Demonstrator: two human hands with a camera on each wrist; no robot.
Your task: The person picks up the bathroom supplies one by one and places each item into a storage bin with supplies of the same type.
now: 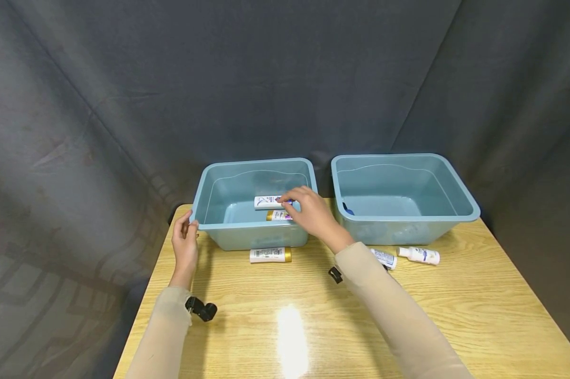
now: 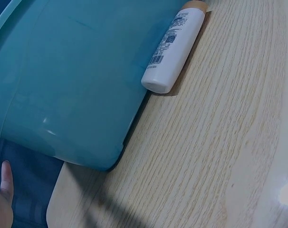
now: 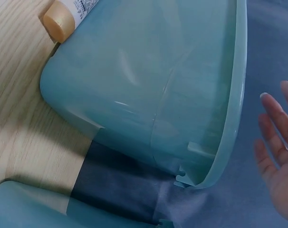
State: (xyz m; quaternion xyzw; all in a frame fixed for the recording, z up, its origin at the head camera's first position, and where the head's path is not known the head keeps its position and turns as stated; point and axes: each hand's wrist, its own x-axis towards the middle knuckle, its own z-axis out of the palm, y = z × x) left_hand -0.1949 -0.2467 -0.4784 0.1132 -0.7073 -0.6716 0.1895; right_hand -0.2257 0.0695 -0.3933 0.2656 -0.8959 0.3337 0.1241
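Reach: right hand [image 1: 313,213] hung loosely spread, empty, above a white bottle [image 1: 265,202] in the teal tub [image 1: 247,225].
I judged it a pick-up or release; the next move called for clearing the tub's edge. A gold-capped bottle [image 1: 278,216] lay under the grip too; outside, nearer, a barcoded bottle [image 1: 268,255] showed, brands unreadable. Whether the left hand [image 1: 186,250] pinched the tub, I couldn't tell.

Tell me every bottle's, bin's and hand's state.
Left bin: open
Right bin: open, dark item inside
Binned white bottle: lying
Binned gold-capped bottle: lying
Table gold-capped bottle: lying
Rightmost bottle: lying, capped
Bottle by sleeve: lying, partly hidden
Left hand: at left bin, grip unclear
Right hand: holding nothing
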